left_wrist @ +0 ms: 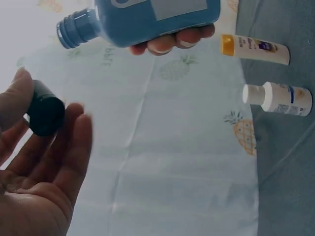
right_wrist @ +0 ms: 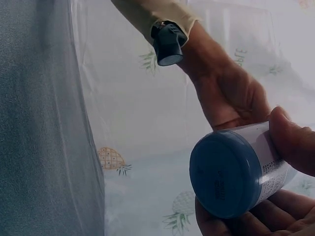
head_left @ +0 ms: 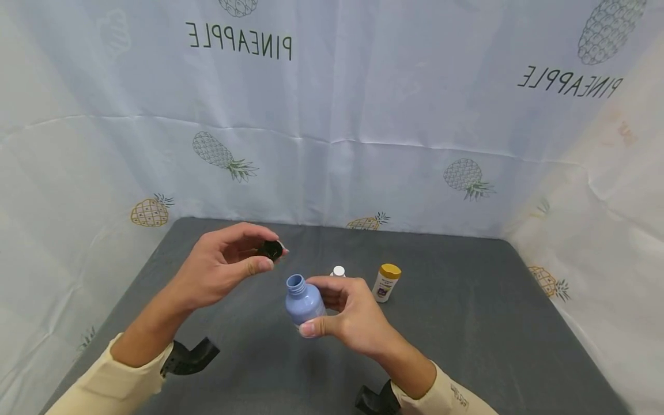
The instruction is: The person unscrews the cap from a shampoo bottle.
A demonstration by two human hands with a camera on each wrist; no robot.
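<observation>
My left hand point(head_left: 215, 268) pinches a small dark cap point(head_left: 271, 249) between thumb and fingers, up and to the left of the bottle. In the left wrist view the cap point(left_wrist: 47, 114) shows its round dark end. A blue plastic bottle point(head_left: 302, 304) is gripped by my right hand point(head_left: 358, 317), thumb on the near side and fingers around the far side. Its threaded neck point(head_left: 295, 282) is bare and tilts toward the left hand. From the right wrist, the flat base of the bottle point(right_wrist: 221, 174) and part of a printed label point(right_wrist: 268, 162) are visible.
Beyond the right hand stand a small white bottle with a white cap point(head_left: 339, 271), partly hidden, and a white bottle with a yellow cap point(head_left: 385, 283). The grey table point(head_left: 467, 334) meets a pineapple-print curtain point(head_left: 332, 184) at its back and sides. Each wrist wears a black camera mount point(head_left: 189, 357).
</observation>
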